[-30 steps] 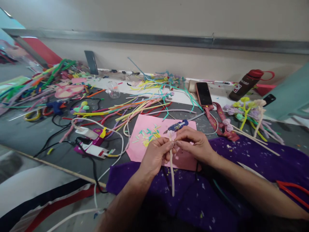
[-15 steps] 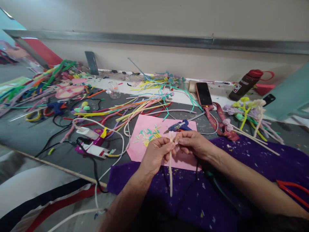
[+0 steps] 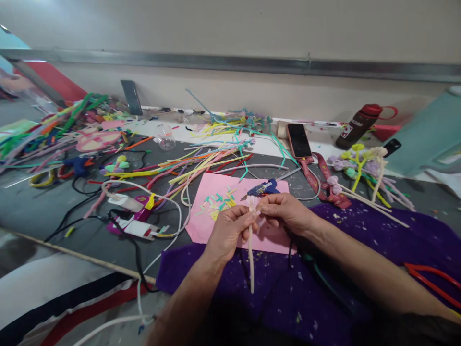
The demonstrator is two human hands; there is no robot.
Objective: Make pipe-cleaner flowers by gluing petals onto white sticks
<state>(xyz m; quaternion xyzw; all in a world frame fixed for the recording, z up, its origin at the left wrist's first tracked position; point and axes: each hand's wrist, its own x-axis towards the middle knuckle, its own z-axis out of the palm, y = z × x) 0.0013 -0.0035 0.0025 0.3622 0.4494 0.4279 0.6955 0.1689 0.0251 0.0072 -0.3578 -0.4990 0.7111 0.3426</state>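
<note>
My left hand (image 3: 226, 233) grips a cream pipe cleaner (image 3: 250, 262) near its top, and the stem hangs down over the purple cloth (image 3: 360, 250). Fingers of my right hand (image 3: 284, 214) pinch the same stem's looped upper end, touching my left fingers. Both hands hover above a pink paper sheet (image 3: 216, 226) strewn with small cut bits. A blue glue gun (image 3: 261, 188) lies just behind my hands on that sheet.
Loose coloured pipe cleaners (image 3: 201, 163) cover the grey table. Finished pipe-cleaner flowers (image 3: 363, 166) lie at the right. A phone (image 3: 298, 140), red lanyard (image 3: 324, 180), dark bottle (image 3: 355, 127), charger and cables (image 3: 133, 223) and a clear cup (image 3: 165, 138) lie around.
The view has shifted slightly, so everything sits a little further left. My hands stay together on the cream stem, with my right fingers working at its top end.
</note>
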